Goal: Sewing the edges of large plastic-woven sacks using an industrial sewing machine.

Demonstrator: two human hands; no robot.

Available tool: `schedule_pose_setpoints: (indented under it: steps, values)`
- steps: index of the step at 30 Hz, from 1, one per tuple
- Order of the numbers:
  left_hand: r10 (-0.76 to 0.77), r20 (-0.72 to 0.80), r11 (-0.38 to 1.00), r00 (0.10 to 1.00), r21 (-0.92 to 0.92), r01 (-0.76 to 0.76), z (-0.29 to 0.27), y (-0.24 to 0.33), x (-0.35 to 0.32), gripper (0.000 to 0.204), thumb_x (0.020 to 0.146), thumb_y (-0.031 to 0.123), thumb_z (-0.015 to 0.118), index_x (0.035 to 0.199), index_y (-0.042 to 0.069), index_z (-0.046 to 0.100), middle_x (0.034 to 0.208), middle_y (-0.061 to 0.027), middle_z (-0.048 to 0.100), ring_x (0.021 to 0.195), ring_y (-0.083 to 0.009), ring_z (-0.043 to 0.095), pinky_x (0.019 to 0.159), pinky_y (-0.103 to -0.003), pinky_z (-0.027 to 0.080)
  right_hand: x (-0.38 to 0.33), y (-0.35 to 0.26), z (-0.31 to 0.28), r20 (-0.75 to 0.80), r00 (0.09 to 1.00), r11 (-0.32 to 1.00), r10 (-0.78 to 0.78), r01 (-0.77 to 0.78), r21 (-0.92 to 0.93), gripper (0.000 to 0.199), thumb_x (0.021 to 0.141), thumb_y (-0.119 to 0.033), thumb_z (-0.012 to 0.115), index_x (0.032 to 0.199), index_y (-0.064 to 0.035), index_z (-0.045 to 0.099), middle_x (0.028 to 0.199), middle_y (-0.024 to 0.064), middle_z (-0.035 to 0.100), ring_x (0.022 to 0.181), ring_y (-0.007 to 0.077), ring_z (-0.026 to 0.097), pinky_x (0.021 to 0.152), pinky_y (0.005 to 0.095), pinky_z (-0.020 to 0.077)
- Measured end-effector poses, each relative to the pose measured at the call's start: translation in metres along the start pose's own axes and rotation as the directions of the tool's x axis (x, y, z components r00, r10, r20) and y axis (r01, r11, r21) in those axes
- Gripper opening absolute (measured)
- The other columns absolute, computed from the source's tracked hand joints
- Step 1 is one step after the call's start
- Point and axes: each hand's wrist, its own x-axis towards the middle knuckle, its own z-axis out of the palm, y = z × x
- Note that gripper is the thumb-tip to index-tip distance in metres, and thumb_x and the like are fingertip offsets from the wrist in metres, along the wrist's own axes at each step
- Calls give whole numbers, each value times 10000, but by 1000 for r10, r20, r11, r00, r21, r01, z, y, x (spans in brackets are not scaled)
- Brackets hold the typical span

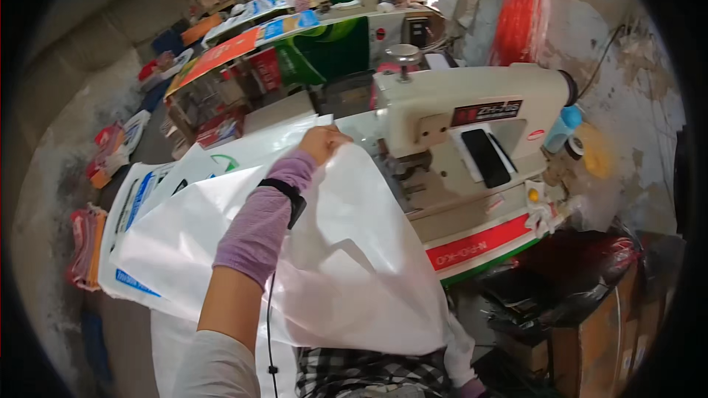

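1. In my head view, I judge the step in hand to be handling and laying out a large, glossy, white flexible sheet (361,250) beside a cream-coloured metal sewing machine (457,96).
2. My left hand (325,144) is closed on the sheet's far upper edge, its fingers curled over the material; its forearm wears a lavender knitted sleeve (251,239) and a black wristband (282,195).
3. My right hand is out of the picture, so I cannot tell whether it grasps anything; only a pale sleeve (459,343) shows at the lower right.
4. From here, I judge that the next move calls for a firm hold on that edge, with the loose folds kept from bunching near the needle end.
5. The sheet lies left of the machine, over white sheets with blue and green print (127,203), and drapes toward a black-and-white checked cloth (369,372) below. Its right edge passes just beside the needle end; whether they touch, I cannot tell.
6. It looks plain, shiny and softly creased, rising to a peak under my left hand.
7. A black, flat, rectangular phone (489,158) rests on the machine, above the table's red strip (479,242).
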Motion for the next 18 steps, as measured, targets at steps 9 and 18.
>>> schedule_pose_setpoints:
  steps: [9, 18]
  values:
    - [265, -16, 960, 964, 98, -262, 84, 37, 4, 307, 675, 24, 604, 916, 177, 717, 855, -36, 652, 770, -280, 635, 687, -362, 526, -22, 23, -44, 79, 978, 812, -194, 205, -546, 353, 716, 50, 567, 991, -106, 723, 846, 217, 643, 659, 311, 636, 769, 335, 535]
    - [425, 153, 876, 892, 182, -448, 64, 101, 11, 176, 729, 135, 646, 900, 133, 687, 832, -66, 598, 894, -283, 574, 761, -418, 473, -12, -14, -41, 260, 961, 993, 92, -69, -98, 303, 807, -5, 560, 1085, -40, 675, 989, 166, 685, 886, 218, 682, 787, 273, 518]
